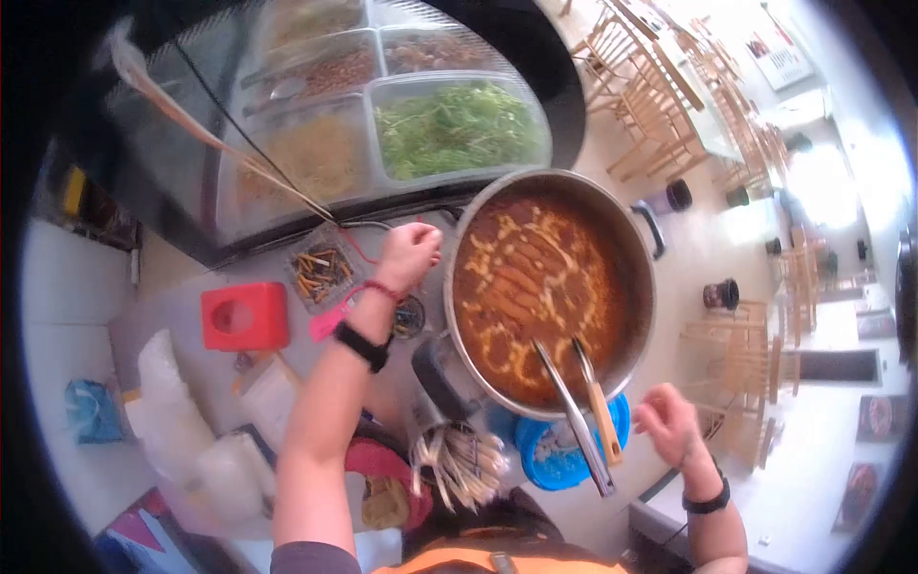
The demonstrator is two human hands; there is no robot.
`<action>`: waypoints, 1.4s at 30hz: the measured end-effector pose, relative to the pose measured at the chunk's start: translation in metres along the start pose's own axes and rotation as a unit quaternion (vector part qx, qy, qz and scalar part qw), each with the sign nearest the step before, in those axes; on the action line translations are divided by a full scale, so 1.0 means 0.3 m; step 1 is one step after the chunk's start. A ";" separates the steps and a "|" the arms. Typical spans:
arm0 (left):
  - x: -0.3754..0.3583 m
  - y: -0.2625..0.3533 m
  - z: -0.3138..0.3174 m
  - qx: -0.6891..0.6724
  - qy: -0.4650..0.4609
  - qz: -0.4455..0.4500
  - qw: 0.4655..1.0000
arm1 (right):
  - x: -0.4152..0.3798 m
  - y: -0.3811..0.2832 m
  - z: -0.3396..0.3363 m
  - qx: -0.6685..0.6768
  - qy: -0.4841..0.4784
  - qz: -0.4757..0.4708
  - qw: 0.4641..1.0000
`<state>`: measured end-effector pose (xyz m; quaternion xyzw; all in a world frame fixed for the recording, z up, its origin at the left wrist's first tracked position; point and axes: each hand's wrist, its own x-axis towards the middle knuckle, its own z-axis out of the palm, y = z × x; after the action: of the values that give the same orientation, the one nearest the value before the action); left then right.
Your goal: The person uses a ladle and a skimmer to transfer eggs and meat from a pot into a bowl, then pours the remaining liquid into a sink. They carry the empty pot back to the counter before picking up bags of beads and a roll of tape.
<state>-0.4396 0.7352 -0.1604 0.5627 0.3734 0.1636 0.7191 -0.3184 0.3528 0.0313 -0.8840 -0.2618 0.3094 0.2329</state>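
Note:
A large metal pot [641, 335] holds red-brown broth with sausage-like pieces [516, 277] and pale bits floating in it. Beside the pot's left rim is my left hand [411, 256], its fingers curled closed; whatever they hold, if anything, is hidden. My right hand [667, 426] hovers off the lower right of the pot, fingers loosely bent and apart, with nothing visible in them. Nearest to it are metal tongs [577, 430] and a wooden-handled utensil [604, 421], both leaning over the rim with their far ends in the broth.
Bundled wooden sticks [464, 464] stand below the pot, next to a blue tub [550, 464]. On the left are a red tissue box [244, 316] and a clear box of cigarette-like sticks [320, 273]. Behind glass sit food trays with shredded greens [459, 129]. Wooden chairs [660, 115] fill the right.

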 end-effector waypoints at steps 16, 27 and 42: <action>-0.944 0.243 0.576 -0.213 -0.136 -0.274 0.928 | 0.066 0.002 -0.205 -0.111 -0.021 -0.236 0.965; -1.002 0.198 0.667 -0.194 0.077 -0.207 0.956 | 0.294 0.065 -0.396 -0.218 0.034 -0.410 0.885; -1.103 0.246 0.672 -0.165 0.092 -0.182 0.965 | 0.203 0.147 -0.338 -0.044 -0.068 -0.294 0.952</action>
<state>-0.5015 0.4029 0.0428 0.3411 0.5019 0.1406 0.7823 -0.1956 0.3313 0.0510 -0.7541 -0.5390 0.2748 0.2557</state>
